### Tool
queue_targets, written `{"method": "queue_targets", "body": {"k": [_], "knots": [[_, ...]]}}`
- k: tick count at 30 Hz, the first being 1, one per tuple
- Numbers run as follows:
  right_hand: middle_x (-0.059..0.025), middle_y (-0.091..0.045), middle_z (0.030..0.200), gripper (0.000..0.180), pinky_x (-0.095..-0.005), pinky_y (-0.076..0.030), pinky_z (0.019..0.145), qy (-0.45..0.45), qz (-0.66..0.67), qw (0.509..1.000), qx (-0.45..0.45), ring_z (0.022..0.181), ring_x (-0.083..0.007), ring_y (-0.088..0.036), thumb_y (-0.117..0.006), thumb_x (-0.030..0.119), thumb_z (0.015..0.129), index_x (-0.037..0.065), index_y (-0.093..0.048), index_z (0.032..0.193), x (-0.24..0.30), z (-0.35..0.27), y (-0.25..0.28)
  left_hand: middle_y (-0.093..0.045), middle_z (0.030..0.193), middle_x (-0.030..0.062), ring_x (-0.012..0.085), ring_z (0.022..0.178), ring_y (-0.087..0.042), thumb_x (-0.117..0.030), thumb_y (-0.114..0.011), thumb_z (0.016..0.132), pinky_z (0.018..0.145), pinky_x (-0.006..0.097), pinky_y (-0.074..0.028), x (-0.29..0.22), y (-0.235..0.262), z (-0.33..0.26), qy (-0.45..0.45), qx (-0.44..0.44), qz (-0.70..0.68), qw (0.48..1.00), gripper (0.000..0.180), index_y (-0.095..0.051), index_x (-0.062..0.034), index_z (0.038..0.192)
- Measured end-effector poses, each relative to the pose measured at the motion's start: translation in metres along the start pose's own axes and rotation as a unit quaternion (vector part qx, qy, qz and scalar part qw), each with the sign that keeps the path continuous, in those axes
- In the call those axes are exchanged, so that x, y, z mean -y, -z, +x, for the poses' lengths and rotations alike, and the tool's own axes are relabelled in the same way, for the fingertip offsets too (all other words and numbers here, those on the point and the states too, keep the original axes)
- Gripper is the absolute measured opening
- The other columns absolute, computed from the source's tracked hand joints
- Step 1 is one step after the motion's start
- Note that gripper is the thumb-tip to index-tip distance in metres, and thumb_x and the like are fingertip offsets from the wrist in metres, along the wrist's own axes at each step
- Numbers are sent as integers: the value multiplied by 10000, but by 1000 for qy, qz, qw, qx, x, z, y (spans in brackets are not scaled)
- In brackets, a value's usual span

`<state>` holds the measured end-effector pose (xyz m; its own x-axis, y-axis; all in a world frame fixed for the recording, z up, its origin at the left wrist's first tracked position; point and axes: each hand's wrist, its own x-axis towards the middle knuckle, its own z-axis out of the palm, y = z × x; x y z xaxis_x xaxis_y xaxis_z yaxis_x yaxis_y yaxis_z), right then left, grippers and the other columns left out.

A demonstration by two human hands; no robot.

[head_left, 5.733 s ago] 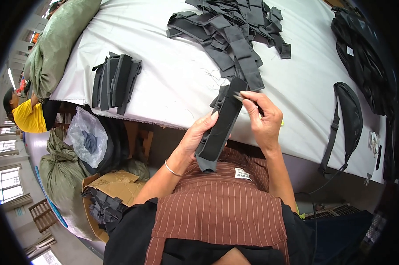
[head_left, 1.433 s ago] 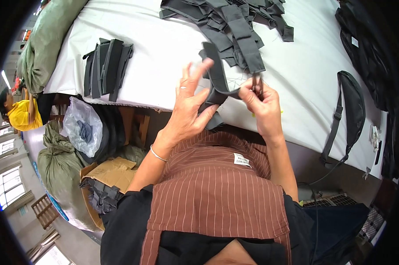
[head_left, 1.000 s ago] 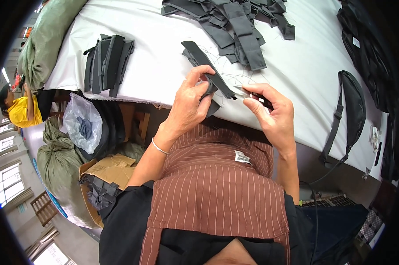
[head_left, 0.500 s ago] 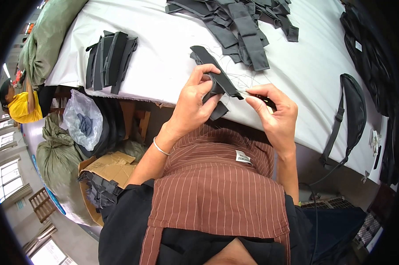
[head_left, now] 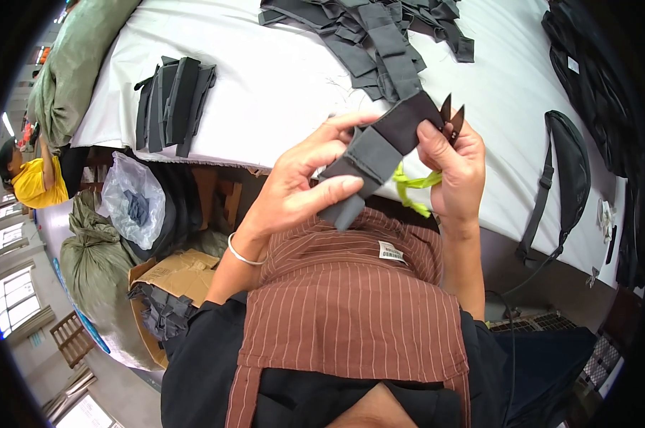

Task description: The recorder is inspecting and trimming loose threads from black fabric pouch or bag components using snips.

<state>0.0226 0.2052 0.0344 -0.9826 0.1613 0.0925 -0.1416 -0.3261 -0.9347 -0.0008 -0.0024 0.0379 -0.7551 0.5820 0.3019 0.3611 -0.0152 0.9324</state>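
Your left hand (head_left: 288, 184) gripped a folded dark-grey fabric strip (head_left: 376, 153) over the near edge of the white-covered bench (head_left: 265, 93); your right hand (head_left: 459, 170) pinched the strip's upper end and held black thread snips (head_left: 457, 123), blades apart, lime-green ribbon (head_left: 406, 191) dangling beneath.

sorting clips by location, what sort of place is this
Likely a sewing workshop: dark fabric strips heaped on a white-covered table, thread snips in the right hand, and a tied sack.
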Motion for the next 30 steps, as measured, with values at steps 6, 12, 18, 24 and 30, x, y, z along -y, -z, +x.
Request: {"method": "queue_targets", "body": {"k": [6, 12, 18, 24, 30], "knots": [[16, -553, 784, 176, -173, -358, 594, 7, -100, 995, -11, 666, -19, -432, -690, 84, 864, 20, -624, 1014, -7, 1, 1, -585, 989, 78, 154, 901, -554, -56, -655, 857, 781, 266, -448, 5, -2, 4, 30, 18, -43, 998, 156, -640, 30, 987], [-21, -601, 843, 226, -236, -451, 681, 74, -275, 958, -23, 751, -103, -549, -722, 96, 824, 25, -634, 1020, 2, -26, 17, -611, 928, 11, 62, 792, -559, -70, -630, 904, 696, 210, -463, 17, -5, 0, 190, -66, -180, 963, 156, -647, 31, 1022], [-36, -632, 731, 227, -297, -435, 578, 200, -443, 872, 58, 625, -189, -567, -770, 94, 698, 70, -684, 907, 8, -22, 13, -594, 904, 11, 60, 793, -557, -74, -612, 909, 692, 215, -464, 18, -9, 11, 157, 0, -157, 975, 149, -638, 39, 1003], [-16, -616, 723, 217, -324, -413, 599, 234, -523, 818, 50, 643, -205, -550, -776, 156, 685, 105, -689, 877, 10, -24, 12, -584, 909, 14, 69, 821, -549, -88, -597, 908, 710, 225, -462, 24, -11, 12, 147, 6, -126, 981, 166, -628, 50, 995], [-5, -581, 691, 222, -330, -384, 594, 248, -537, 804, 62, 625, -201, -515, -783, 186, 662, 113, -690, 850, 11, -23, 14, -587, 913, 17, 69, 814, -549, -87, -603, 897, 707, 224, -461, 27, -10, 12, 159, 11, -170, 972, 162, -634, 39, 993]]}}
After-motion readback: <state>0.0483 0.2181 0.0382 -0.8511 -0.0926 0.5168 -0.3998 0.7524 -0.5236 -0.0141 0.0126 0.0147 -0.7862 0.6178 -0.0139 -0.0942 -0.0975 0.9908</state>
